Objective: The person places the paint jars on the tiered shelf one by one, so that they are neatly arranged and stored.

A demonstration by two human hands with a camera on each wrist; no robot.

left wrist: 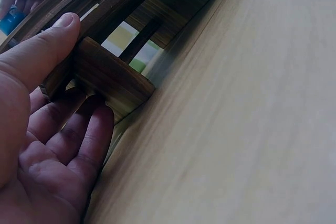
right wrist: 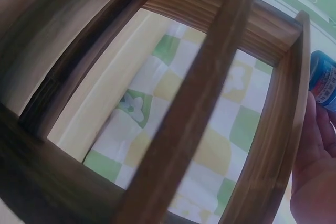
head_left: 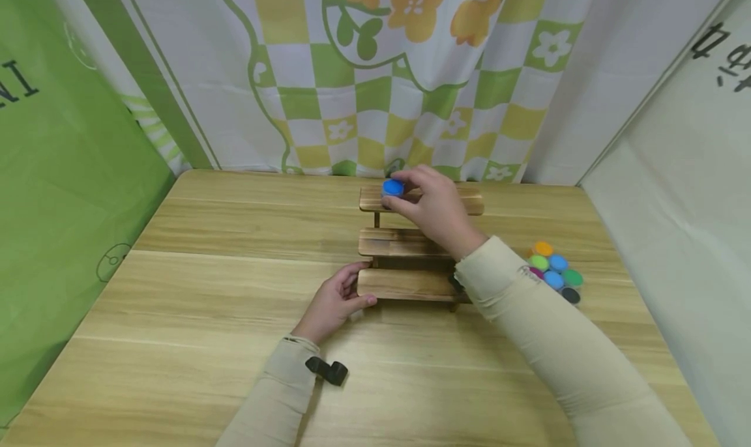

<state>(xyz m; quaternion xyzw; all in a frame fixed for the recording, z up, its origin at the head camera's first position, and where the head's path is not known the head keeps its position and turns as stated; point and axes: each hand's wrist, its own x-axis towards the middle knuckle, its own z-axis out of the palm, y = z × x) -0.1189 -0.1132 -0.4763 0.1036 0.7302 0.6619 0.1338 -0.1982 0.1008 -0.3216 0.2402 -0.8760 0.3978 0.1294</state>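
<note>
A three-tier wooden stand (head_left: 405, 284) rises in steps on the table. My right hand (head_left: 437, 206) pinches a small jar with a blue lid (head_left: 392, 188) between thumb and fingers, at the left end of the top tier. In the right wrist view the jar (right wrist: 323, 80) shows a printed label, beside the stand's slats. Down at the lowest tier's left end, my left hand (head_left: 331, 303) grips the stand. The left wrist view has its thumb (left wrist: 55, 43) against the wood and its fingers (left wrist: 94, 129) curled by the side.
Right of the stand, partly behind my right sleeve (head_left: 528, 303), several small jars with coloured lids (head_left: 554, 262) stand in a cluster. A checked curtain (head_left: 375, 101) hangs along the table's back edge. Sheets (head_left: 58, 173) enclose the sides.
</note>
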